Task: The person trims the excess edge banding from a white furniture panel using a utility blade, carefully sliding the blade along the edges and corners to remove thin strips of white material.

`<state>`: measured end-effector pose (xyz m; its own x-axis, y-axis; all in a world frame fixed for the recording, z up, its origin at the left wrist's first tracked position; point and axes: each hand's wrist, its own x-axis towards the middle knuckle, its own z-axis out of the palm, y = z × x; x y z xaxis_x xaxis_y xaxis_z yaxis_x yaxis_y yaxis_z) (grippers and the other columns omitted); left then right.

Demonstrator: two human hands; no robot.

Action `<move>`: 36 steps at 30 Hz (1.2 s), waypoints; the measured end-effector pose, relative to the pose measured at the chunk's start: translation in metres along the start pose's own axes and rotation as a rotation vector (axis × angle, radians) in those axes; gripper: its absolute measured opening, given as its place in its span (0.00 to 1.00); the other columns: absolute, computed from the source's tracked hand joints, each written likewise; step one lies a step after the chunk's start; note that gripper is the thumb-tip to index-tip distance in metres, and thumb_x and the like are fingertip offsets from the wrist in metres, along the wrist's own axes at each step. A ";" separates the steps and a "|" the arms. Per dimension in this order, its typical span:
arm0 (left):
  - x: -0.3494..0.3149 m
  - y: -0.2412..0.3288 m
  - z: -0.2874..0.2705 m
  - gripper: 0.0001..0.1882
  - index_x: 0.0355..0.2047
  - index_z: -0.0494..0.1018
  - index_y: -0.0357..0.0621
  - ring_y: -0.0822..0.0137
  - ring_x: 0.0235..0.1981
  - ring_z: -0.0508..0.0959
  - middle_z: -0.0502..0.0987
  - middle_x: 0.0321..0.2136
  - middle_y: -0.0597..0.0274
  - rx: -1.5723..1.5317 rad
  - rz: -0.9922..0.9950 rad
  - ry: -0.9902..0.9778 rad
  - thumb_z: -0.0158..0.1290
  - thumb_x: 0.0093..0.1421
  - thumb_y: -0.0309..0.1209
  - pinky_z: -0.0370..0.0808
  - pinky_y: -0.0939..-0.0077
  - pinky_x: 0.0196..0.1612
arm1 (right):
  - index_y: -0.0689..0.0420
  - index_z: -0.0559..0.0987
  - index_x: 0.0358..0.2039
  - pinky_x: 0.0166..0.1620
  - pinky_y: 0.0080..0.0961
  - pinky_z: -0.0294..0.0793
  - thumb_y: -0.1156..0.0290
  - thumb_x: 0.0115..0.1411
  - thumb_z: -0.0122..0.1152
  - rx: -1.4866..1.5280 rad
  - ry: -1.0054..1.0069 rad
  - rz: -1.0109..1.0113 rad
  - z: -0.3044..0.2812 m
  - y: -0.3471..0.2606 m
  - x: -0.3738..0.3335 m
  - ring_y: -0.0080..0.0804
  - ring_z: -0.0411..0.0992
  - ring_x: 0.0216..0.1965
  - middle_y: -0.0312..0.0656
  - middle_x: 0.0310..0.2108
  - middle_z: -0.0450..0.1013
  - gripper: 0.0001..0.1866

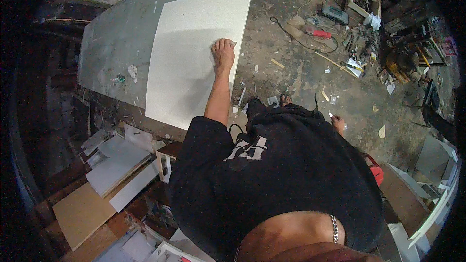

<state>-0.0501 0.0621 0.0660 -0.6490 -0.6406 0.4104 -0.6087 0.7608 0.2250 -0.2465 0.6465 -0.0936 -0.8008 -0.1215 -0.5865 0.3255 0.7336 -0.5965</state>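
A large cream-white board point(189, 63) lies on a wide grey-green sheet point(114, 43). My left hand point(224, 54) rests on the board close to its right edge, with the fingers bent and drawn together. A small greyish bit shows by the fingers at that edge; its kind is unclear. Down at my right side, partly hidden by my black shirt, my right hand point(338, 123) is closed away from the board. A small pale tip point(331, 115) sticks out from its fingers, too small to name.
A red-handled corded power tool point(320, 34) lies on the stained floor to the right. Beyond it are a grey case point(335, 13) and a wooden tool box point(363, 0). Cut panels point(119, 162) pile up at the lower left; more boards point(405, 191) lean at the lower right.
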 end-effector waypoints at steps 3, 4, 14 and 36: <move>-0.006 -0.008 0.001 0.07 0.36 0.73 0.48 0.56 0.43 0.73 0.77 0.34 0.61 0.053 -0.042 -0.025 0.54 0.60 0.34 0.62 0.56 0.51 | 0.62 0.82 0.38 0.27 0.29 0.73 0.64 0.55 0.65 -0.008 -0.031 0.076 0.003 -0.011 -0.015 0.29 0.73 0.23 0.41 0.22 0.76 0.15; -0.014 -0.015 -0.002 0.07 0.36 0.73 0.48 0.55 0.43 0.73 0.77 0.33 0.61 0.057 -0.065 -0.059 0.54 0.60 0.34 0.62 0.56 0.50 | 0.63 0.82 0.38 0.32 0.28 0.72 0.65 0.53 0.65 -0.021 -0.060 0.116 0.010 -0.016 -0.027 0.29 0.75 0.27 0.42 0.24 0.78 0.16; -0.006 0.021 -0.011 0.11 0.42 0.76 0.46 0.52 0.41 0.75 0.79 0.34 0.54 -0.342 -0.218 -0.032 0.54 0.59 0.33 0.64 0.55 0.49 | 0.60 0.82 0.39 0.27 0.26 0.70 0.62 0.55 0.63 -0.008 -0.006 0.042 0.001 -0.038 -0.011 0.23 0.71 0.22 0.40 0.23 0.75 0.16; 0.077 -0.078 0.003 0.21 0.50 0.72 0.45 0.62 0.41 0.78 0.79 0.41 0.59 -0.526 -0.261 -0.004 0.60 0.58 0.37 0.75 0.68 0.45 | 0.57 0.78 0.50 0.27 0.14 0.59 0.72 0.67 0.54 0.228 -0.398 -1.071 0.261 -0.449 -0.057 0.13 0.60 0.25 0.31 0.37 0.76 0.12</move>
<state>-0.0538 -0.0473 0.0777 -0.5103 -0.8135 0.2790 -0.4415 0.5262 0.7268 -0.2160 0.1492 0.0647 -0.5198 -0.8371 0.1703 -0.3062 -0.0035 -0.9520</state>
